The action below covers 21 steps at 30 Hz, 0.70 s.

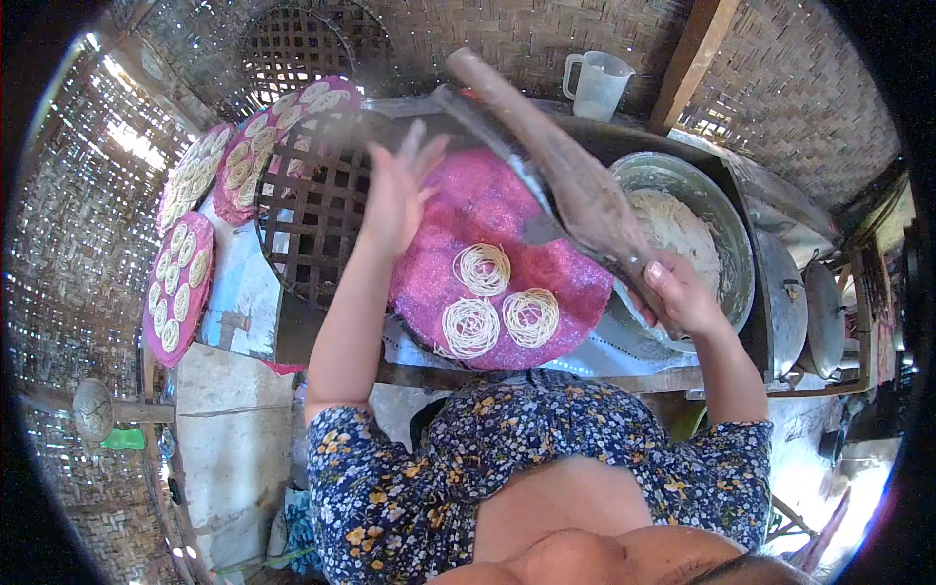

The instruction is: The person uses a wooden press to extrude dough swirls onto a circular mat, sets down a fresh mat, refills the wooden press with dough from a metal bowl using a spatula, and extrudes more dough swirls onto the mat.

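Note:
My right hand (682, 297) is wrapped round the lower end of a long two-armed wooden tool (585, 200), which looks like a hand press for noodles. The tool slants up to the left, over a round tray covered in pink cloth (463, 190). Three coils of pale noodle strands lie near the tray's front, among them one coil (470, 328). My left hand (398, 190) is raised by the tray's left edge, fingers spread, slightly blurred, with nothing visible in it. A metal basin of pale dough (673, 229) sits below and right of the tool.
A dark woven lattice tray (322, 224) stands left of the pink tray. Farther left are several pink trays with coils, one at the front (177, 292). A plastic jug (597, 86) stands at the back. Lidded pots (785, 302) are at the right.

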{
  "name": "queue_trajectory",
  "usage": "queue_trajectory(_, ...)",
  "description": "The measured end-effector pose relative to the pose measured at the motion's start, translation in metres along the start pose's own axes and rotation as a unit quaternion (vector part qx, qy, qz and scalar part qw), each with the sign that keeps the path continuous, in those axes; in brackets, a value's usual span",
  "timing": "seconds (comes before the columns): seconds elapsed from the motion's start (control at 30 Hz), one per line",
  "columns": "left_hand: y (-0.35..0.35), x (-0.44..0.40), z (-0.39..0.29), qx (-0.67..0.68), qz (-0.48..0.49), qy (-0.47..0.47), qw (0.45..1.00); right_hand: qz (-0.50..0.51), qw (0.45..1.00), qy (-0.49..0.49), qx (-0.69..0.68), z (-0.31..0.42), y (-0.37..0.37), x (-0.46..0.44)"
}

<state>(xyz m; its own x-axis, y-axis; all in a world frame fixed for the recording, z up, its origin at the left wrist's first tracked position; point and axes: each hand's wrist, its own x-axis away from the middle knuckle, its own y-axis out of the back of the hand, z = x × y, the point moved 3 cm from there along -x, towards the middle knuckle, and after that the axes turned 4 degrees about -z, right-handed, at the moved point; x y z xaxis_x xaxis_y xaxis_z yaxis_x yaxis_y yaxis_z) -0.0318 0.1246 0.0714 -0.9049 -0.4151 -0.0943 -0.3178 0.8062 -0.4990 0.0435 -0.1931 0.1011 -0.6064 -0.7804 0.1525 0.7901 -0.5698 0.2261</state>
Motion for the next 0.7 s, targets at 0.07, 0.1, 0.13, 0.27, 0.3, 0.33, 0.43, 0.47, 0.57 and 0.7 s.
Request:
queue_trajectory(0.07, -0.031, -0.006, -0.032, 0.231, 0.103, -0.012, 0.968, 0.073, 0.997, 0.024, 0.008, -0.001, -0.006, -0.003)
queue_trajectory(0.1, -0.06, -0.007, -0.046, 0.244, 0.082, -0.036, 0.966, 0.088, 0.996, -0.009, -0.005, 0.0, -0.007, -0.002)
queue_trajectory(0.13, -0.076, -0.01, -0.053, 0.258, 0.063, -0.06, 0.962, 0.102, 0.994, -0.042, -0.017, 0.002, -0.009, 0.0)
queue_trajectory(0.27, -0.064, -0.049, -0.014, 0.314, 0.154, -0.067, 0.934, 0.071, 0.989, -0.13, -0.015, -0.003, 0.007, -0.001)
queue_trajectory(0.3, -0.063, -0.053, -0.002, 0.329, 0.142, -0.057, 0.932, 0.052, 0.987, -0.152, -0.018, -0.006, 0.012, -0.002)
queue_trajectory(0.33, -0.058, -0.059, 0.013, 0.338, 0.124, -0.044, 0.932, 0.036, 0.987, -0.155, 0.004, -0.013, 0.015, -0.004)
queue_trajectory(0.43, -0.05, -0.064, 0.041, 0.365, 0.115, -0.043, 0.923, -0.004, 0.983, -0.163, 0.082, -0.029, 0.025, -0.01)
queue_trajectory(0.47, -0.051, -0.064, 0.045, 0.373, 0.119, -0.049, 0.919, -0.012, 0.983, -0.155, 0.097, -0.031, 0.027, -0.011)
queue_trajectory(0.57, -0.053, -0.059, 0.049, 0.385, 0.121, -0.041, 0.914, -0.028, 0.981, -0.14, 0.133, -0.032, 0.027, -0.006)
queue_trajectory(0.7, -0.065, -0.046, 0.057, 0.399, 0.143, -0.028, 0.905, -0.062, 0.972, -0.14, 0.18, -0.016, 0.033, 0.02)
